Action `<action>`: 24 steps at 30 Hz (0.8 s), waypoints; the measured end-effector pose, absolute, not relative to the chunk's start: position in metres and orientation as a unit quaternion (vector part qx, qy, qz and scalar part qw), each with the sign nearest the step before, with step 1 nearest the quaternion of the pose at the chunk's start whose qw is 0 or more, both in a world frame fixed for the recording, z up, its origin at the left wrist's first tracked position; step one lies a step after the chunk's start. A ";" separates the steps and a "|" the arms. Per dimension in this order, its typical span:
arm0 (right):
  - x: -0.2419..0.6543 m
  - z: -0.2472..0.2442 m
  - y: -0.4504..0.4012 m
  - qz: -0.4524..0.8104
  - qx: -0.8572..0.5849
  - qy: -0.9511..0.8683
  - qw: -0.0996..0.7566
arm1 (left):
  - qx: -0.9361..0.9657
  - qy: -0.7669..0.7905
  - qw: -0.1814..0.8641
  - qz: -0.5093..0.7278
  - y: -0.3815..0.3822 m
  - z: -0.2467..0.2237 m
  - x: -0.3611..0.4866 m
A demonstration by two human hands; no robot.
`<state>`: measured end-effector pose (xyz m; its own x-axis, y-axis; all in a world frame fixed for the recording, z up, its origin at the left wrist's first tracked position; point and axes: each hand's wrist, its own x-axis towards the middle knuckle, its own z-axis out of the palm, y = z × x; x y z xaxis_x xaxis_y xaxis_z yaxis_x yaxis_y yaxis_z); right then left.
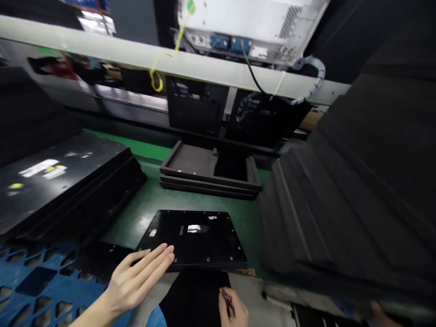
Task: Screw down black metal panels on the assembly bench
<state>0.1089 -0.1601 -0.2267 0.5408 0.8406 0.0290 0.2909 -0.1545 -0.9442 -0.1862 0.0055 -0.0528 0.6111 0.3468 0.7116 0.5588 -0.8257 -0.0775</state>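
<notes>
A flat black panel (204,240) with screws along its edges lies on the green work surface (143,204). Fingers stretched and flat, my left hand (138,279) rests at the panel's near left corner. Below the panel's front edge, my right hand (233,309) is closed around a small dark tool (225,297), mostly hidden by the fingers.
Stacked black panels (64,172) stand at the left, above a blue plastic crate (37,281). Grey foam trays (207,177) lie behind the panel. Dark foam sheets (327,195) are piled at the right. White equipment with cables (252,22) hangs above.
</notes>
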 end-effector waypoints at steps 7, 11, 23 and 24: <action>0.112 -0.197 -0.202 0.336 -0.745 -0.363 0.448 | -0.907 -0.252 0.056 -0.332 0.001 -0.100 -0.144; 0.105 -0.182 -0.209 0.387 -0.738 -0.327 0.446 | -0.917 -0.248 0.026 -0.310 0.020 -0.117 -0.134; 0.111 -0.151 -0.208 0.545 -0.665 -0.241 0.450 | -0.927 -0.329 -0.066 -0.166 0.088 -0.095 -0.055; 0.113 -0.149 -0.207 0.538 -0.670 -0.251 0.445 | -0.925 -0.336 -0.067 -0.164 0.096 -0.096 -0.042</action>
